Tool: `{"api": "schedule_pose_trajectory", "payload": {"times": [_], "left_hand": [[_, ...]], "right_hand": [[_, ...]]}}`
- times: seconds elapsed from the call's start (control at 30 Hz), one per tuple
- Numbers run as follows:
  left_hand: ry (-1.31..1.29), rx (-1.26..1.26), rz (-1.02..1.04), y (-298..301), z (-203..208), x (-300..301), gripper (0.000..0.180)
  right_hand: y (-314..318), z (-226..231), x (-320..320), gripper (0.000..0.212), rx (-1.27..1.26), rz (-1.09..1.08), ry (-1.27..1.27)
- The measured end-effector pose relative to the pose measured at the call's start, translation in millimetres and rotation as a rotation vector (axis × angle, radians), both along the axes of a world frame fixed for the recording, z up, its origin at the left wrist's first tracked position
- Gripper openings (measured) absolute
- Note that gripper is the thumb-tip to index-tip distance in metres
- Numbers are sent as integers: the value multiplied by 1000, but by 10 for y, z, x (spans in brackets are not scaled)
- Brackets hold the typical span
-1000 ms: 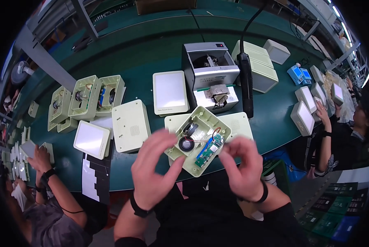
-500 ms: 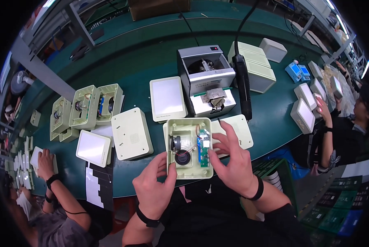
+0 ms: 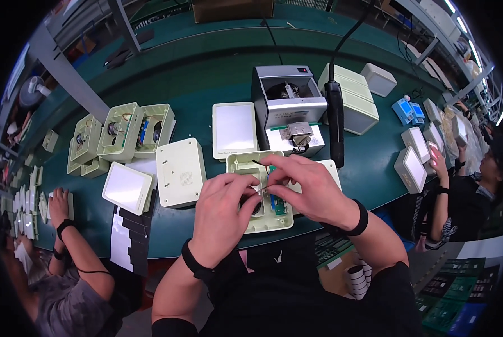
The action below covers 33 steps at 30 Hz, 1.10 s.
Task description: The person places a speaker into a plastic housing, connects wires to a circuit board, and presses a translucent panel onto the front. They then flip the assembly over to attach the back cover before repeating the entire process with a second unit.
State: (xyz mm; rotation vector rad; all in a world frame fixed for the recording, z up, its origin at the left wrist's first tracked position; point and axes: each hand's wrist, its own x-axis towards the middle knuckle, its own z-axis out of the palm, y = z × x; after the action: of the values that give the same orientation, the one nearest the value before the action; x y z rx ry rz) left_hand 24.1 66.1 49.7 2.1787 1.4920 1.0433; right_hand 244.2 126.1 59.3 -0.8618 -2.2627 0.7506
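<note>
An open cream plastic housing point(image 3: 271, 224) lies in front of me at the table edge. In it are a round black speaker point(image 3: 257, 208), partly covered by my fingers, and a green circuit board point(image 3: 279, 205). My left hand point(image 3: 224, 209) is over its left side, thumb and forefinger pinched at a small whitish piece. Close against it, my right hand point(image 3: 316, 188) has its fingertips pinched together above the board. A thin black tip point(image 3: 258, 162) sticks out by the right forefinger; whether it belongs to a tool or a wire I cannot tell. Both hands hide much of the inside.
Behind the housing stands a grey tape-dispenser-like machine point(image 3: 288, 106), with a black handheld driver point(image 3: 334, 123) hanging beside it. To the left are a cream cover point(image 3: 180, 173), a white-faced panel point(image 3: 129, 188) and stacked open housings point(image 3: 118, 132). Co-workers sit on both sides.
My hands have moved from the housing's sides to its middle, fingertips now together over the interior. The housing now rests lower on the table, and the view has shifted slightly.
</note>
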Motion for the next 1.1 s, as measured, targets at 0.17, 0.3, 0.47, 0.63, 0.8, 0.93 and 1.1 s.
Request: {"api": "schedule_pose_trajectory", "payload": {"times": [0.17,0.3,0.47,0.63,0.8,0.93,1.1], "left_hand": [[-19,56,11,17,-52,-44,18],[-6,85,8,32,-85,-41,12],[-20,79,21,71,-104,-19,12],[-8,98,13,106,-106,-33,10],[-38,69,-8,115,-133,-45,9],[-105,19,-33,125,-151,-61,10],[-73,19,-62,116,-147,-87,13]], "right_hand": [[-7,-46,57,46,-76,-27,12],[11,28,45,38,-42,-21,19],[247,215,68,20,45,191,-35],[495,386,-117,16,186,390,-278],[503,454,-252,19,461,501,-437],[450,406,-267,19,577,478,-489],[376,227,-132,22,538,379,-390]]}}
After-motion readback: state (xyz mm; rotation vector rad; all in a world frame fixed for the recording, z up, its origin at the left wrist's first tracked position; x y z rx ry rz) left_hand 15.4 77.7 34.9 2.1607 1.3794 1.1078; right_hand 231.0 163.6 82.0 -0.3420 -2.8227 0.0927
